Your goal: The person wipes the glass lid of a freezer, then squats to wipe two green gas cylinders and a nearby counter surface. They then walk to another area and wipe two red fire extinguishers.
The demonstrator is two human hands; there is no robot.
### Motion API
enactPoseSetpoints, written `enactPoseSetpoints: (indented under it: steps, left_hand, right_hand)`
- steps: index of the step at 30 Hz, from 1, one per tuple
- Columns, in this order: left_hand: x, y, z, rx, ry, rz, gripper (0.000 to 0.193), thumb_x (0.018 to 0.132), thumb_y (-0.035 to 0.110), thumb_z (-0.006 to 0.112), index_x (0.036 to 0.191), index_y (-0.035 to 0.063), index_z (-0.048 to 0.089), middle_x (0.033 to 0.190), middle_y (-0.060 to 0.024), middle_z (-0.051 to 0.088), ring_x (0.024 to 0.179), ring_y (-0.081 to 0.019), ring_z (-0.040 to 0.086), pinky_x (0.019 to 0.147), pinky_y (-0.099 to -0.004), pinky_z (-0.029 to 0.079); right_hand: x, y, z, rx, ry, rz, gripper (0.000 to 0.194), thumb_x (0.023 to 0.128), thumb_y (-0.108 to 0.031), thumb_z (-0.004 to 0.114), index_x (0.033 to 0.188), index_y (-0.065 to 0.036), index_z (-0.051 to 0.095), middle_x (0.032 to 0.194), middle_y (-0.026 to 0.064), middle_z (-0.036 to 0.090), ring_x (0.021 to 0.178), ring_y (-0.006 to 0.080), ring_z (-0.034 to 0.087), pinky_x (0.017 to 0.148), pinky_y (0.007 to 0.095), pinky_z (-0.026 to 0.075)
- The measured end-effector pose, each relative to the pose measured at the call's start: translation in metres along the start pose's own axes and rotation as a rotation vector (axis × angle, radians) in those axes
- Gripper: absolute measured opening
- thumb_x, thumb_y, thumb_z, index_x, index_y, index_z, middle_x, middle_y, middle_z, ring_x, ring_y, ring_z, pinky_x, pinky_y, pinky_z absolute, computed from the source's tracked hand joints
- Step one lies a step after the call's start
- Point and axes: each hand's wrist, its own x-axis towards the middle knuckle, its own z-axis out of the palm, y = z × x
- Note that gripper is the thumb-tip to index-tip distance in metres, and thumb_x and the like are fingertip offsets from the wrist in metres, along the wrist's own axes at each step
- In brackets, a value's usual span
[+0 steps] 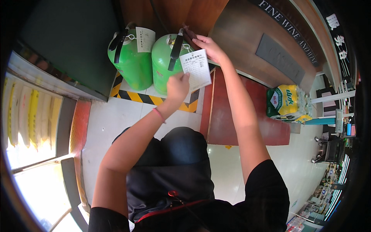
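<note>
Two green fire extinguishers stand side by side before me. The right one [162,58] has a black lever handle [176,49] on top, and a white paper tag [198,71] hangs from it by a pale loop. My left hand [178,87] pinches this tag at its left edge, thumb on the front. The tag bears print and handwriting. My right hand [211,49], just above the tag, holds a dark brown cloth [190,35] beside the extinguisher's top. Another paper tag [145,40] is attached to the left extinguisher [134,69]; neither hand touches it.
Yellow-and-black striped tape [145,99] borders the extinguishers' spot on the tiled floor. A wooden panel [200,11] rises behind them. To the right lie a dark red board [232,110] and a plastic-wrapped bottle pack [285,103]. A door with strip curtains [32,116] is at left.
</note>
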Motion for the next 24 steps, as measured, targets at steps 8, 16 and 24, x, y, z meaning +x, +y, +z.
enactPoseSetpoints:
  steps: [8, 16, 24]
  left_hand:
    - [-0.015, 0.039, -0.044, -0.334, -0.369, -0.220, 0.026, 0.104, 0.021, 0.045, 0.089, 0.0017, 0.054, 0.067, 0.0060, 0.032, 0.060, -0.0069, 0.024, 0.057, -0.0243, 0.028]
    - [-0.016, 0.041, -0.049, -0.439, -0.435, -0.318, 0.021, 0.104, 0.020, 0.044, 0.097, 0.0029, 0.054, 0.070, 0.0047, 0.037, 0.063, -0.0068, 0.030, 0.059, -0.0237, 0.032]
    - [-0.017, 0.041, -0.044, -0.467, -0.443, -0.343, 0.017, 0.104, 0.019, 0.044, 0.100, 0.0063, 0.055, 0.068, 0.0071, 0.034, 0.061, -0.0046, 0.027, 0.054, -0.0215, 0.028]
  right_hand:
    - [0.001, 0.014, 0.015, -0.159, 0.047, -0.341, 0.037, 0.100, -0.018, 0.052, 0.131, 0.001, 0.055, 0.116, 0.0075, 0.063, 0.100, 0.0110, 0.056, 0.087, 0.0235, 0.044]
    - [-0.052, 0.067, 0.051, -0.578, 0.357, -0.592, 0.045, 0.099, -0.025, 0.049, 0.138, -0.003, 0.048, 0.136, 0.0112, 0.052, 0.121, 0.0221, 0.050, 0.101, 0.0310, 0.039]
    - [-0.057, 0.140, 0.122, -0.563, 0.472, -0.497, 0.055, 0.097, -0.033, 0.052, 0.143, -0.006, 0.041, 0.142, 0.0117, 0.046, 0.129, 0.0287, 0.043, 0.107, 0.0386, 0.032]
